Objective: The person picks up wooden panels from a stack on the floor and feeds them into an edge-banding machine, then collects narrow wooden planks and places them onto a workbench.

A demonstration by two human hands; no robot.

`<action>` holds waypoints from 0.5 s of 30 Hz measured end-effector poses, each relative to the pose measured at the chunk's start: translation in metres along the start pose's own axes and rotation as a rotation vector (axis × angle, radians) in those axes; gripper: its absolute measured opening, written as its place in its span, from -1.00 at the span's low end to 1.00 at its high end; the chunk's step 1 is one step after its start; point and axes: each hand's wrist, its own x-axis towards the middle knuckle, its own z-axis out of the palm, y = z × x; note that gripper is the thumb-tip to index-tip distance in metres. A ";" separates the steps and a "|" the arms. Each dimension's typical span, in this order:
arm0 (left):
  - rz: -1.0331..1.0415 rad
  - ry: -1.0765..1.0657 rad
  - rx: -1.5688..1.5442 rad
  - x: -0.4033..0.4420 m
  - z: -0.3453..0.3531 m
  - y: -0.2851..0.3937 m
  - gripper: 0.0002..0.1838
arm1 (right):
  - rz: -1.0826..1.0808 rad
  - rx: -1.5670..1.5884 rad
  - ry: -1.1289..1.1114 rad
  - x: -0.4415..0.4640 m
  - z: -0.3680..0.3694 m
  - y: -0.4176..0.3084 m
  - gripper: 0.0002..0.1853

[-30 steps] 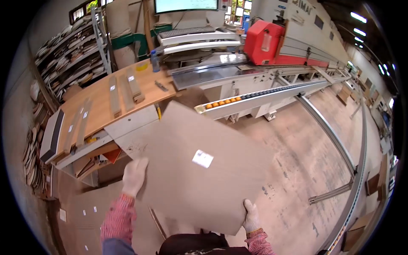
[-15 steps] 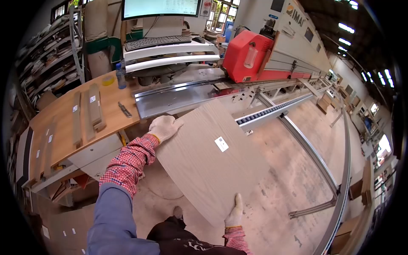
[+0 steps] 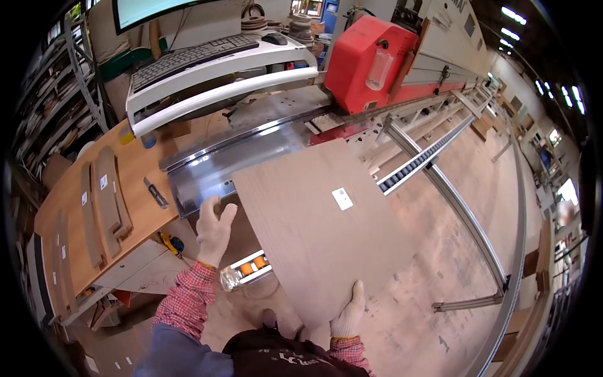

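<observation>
A flat wood-grain panel (image 3: 314,232) with a white label (image 3: 342,199) lies over the roller rail (image 3: 422,158) and reaches the edge of the metal machine bed (image 3: 232,163). My left hand (image 3: 214,231), in a pale glove, is off the panel just left of its edge, thumb and fingers apart, holding nothing. At the panel's near right edge my gloved right hand (image 3: 349,315) grips it, thumb on top and the other fingers hidden beneath.
On the left, a wooden table (image 3: 141,169) bears labelled strips (image 3: 107,195) and a knife (image 3: 156,192). Behind are a keyboard (image 3: 195,60) on a white stand and a red machine head (image 3: 370,66). Metal rails (image 3: 465,213) cross the floor at right.
The panel has moved forward against the machine bed and over the roller rail. My left hand has let go of its left edge and opened. The view has shifted closer to the machine.
</observation>
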 end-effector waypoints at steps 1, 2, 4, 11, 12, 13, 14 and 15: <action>-0.370 -0.106 -0.205 -0.005 0.003 -0.003 -0.51 | -0.090 -0.156 -0.049 0.005 0.007 -0.007 -0.50; -0.372 -0.108 -0.203 -0.010 0.010 -0.001 -0.51 | -0.088 -0.157 -0.047 0.015 0.005 -0.006 -0.50; -0.781 -0.313 -0.622 -0.018 0.031 0.010 -0.50 | -0.094 -0.158 0.003 0.041 0.005 -0.002 -0.52; -0.902 -0.381 -1.315 0.005 0.114 0.013 -0.48 | 0.173 -0.477 0.000 0.112 0.006 -0.007 -0.56; -0.944 -0.246 -1.285 0.011 0.123 0.011 -0.47 | 0.087 -0.790 -0.181 0.123 -0.001 -0.018 -0.59; -0.970 -0.116 -1.253 0.020 0.128 0.010 -0.45 | -0.018 -1.087 -0.369 0.133 0.002 -0.024 -0.60; -0.969 -0.110 -1.240 0.023 0.131 0.010 -0.45 | -0.010 -1.078 -0.376 0.127 0.009 -0.037 -0.60; -0.950 -0.074 -1.253 0.022 0.135 0.011 -0.46 | -0.287 -1.235 -0.362 0.110 0.019 -0.064 -0.68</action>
